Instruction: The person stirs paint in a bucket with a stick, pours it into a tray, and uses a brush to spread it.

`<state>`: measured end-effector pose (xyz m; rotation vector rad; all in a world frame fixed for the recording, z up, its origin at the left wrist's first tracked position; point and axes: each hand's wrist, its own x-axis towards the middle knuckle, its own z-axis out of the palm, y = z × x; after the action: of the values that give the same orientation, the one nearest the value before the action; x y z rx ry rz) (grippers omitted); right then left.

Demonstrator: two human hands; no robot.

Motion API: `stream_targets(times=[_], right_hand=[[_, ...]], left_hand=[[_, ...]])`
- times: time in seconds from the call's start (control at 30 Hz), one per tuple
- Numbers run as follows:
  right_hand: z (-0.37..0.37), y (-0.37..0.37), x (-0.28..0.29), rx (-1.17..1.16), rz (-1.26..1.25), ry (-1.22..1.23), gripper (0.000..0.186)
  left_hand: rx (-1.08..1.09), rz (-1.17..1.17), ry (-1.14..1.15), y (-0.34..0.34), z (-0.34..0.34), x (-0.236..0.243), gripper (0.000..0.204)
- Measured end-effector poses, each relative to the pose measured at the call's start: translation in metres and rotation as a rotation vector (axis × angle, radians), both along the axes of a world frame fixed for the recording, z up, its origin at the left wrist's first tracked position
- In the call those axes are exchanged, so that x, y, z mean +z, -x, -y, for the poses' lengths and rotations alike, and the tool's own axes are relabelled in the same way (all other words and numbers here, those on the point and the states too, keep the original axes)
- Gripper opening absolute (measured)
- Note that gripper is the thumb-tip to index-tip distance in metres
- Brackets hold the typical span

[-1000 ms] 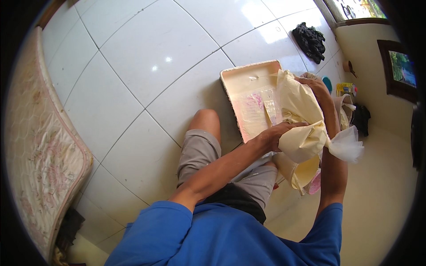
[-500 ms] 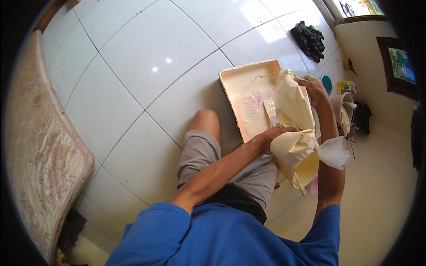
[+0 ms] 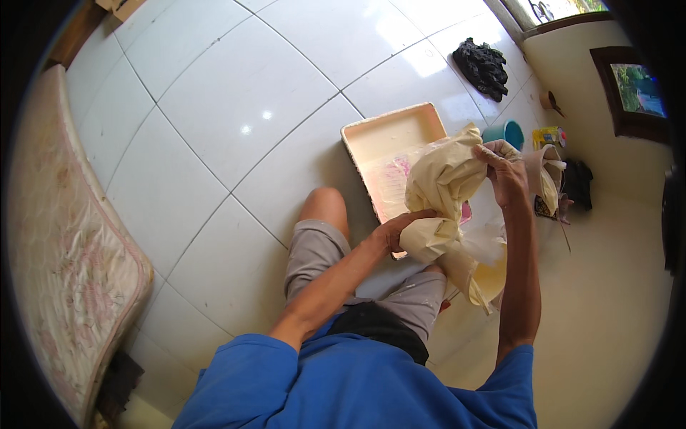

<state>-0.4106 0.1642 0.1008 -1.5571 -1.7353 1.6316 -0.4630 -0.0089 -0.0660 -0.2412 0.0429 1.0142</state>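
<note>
Both my hands hold a crumpled plastic bag, its inside coated with cream-coloured paint. My right hand pinches its upper right part, with whitish smears on the fingers. Lower down, my left hand is closed round the bag's gathered middle, its fingertips hidden behind the folds. A clear, cloudy flap and cream folds hang below, toward my right forearm. Just beyond the bag lies a rectangular paint tray with a paint-crusted rim, cream paint and pink streaks inside. The bag covers the tray's right part.
A black plastic bag lies on the tiled floor beyond the tray. By the right wall stand a teal tub, a yellow package and a paint-stained container. A mattress leans along the left.
The bag has been bunched up and shifted left over the tray, covering the strip seen in it before. My left hand moved left, and my right hand came slightly lower.
</note>
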Motion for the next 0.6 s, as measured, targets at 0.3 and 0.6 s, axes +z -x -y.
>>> stream_targets(times=[0.3,0.6], right_hand=[[0.035,-0.083,0.109,-0.205,-0.286,-0.254,0.009],[0.031,-0.303,0.221,-0.353,-0.390,-0.537,0.011]], left_hand=[[-0.088,-0.304,-0.028,-0.023,-0.014,0.046,0.052],[0.009,-0.589,-0.233,-0.186,-0.074,0.134,0.059]])
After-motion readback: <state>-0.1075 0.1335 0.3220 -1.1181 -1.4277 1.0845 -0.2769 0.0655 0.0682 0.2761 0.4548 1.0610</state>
